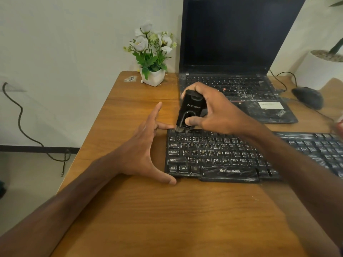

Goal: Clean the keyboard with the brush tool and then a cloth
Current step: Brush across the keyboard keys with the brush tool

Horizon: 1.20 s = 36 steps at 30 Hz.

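A black keyboard (219,156), dusted with white specks, lies across the wooden table (148,210). My right hand (213,110) grips a black brush tool (189,110) upright, its bristles touching the top-left key row. My left hand (143,145) is spread with straight fingers against the keyboard's left edge, thumb at the near corner and a fingertip at the far corner. No cloth is in view.
An open black laptop (235,62) with a dusty deck stands behind the keyboard. A white pot of artificial flowers (153,75) sits at the back left. A black mouse (308,97) and its cable lie at the right. A white planter (323,67) is far right.
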Each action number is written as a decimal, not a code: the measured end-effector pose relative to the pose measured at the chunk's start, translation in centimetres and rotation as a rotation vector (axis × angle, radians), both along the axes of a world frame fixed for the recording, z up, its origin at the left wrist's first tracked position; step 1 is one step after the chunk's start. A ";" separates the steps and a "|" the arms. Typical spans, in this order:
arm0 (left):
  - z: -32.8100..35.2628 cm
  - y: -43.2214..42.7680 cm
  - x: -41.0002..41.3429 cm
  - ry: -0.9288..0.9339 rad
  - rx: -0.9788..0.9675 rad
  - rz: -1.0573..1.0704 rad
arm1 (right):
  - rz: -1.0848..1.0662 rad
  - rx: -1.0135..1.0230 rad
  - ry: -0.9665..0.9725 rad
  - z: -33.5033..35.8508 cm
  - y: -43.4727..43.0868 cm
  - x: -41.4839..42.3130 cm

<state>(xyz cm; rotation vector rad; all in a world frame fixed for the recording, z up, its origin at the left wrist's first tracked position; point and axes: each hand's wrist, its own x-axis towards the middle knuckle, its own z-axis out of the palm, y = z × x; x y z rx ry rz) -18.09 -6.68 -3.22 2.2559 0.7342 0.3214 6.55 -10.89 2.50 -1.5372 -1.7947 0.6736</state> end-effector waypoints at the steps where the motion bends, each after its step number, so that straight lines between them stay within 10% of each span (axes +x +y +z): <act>1: 0.0 0.0 0.0 0.001 0.000 -0.001 | -0.010 -0.017 0.004 0.1 -0.2 0.5; 27: 0.0 0.1 0.0 0.063 0.082 0.014 | 0.031 0.071 -0.053 0.0 -1.4 -0.6; 36: -0.1 0.0 0.0 0.131 0.112 0.021 | -0.143 -0.080 -0.348 2.3 -6.4 7.0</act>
